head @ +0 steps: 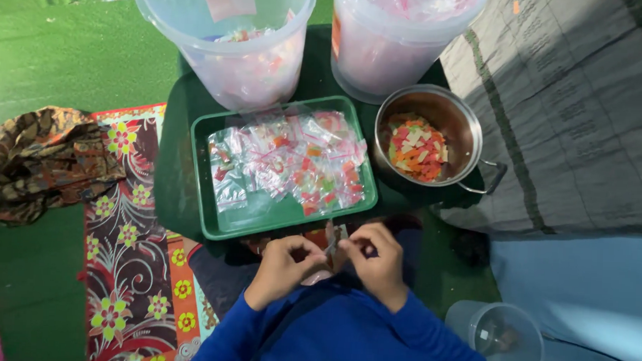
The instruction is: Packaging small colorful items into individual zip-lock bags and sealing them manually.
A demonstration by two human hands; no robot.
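Where both hands point(332, 263) pinch: small clear bag point(335, 239), between fingertips.

Seen from above, the left hand point(281, 266) and right hand point(376, 261) meet close together, both pinching a small clear packet point(334, 239) between fingertips. Just beyond them lies a green tray point(220, 227) heaped with little filled plastic bags point(293, 162). To its right stands a steel pot point(458, 125) holding colourful candy pieces point(416, 147). Two translucent buckets point(226, 49) stand behind the tray, and a patterned floral mat point(129, 266) lies to the left
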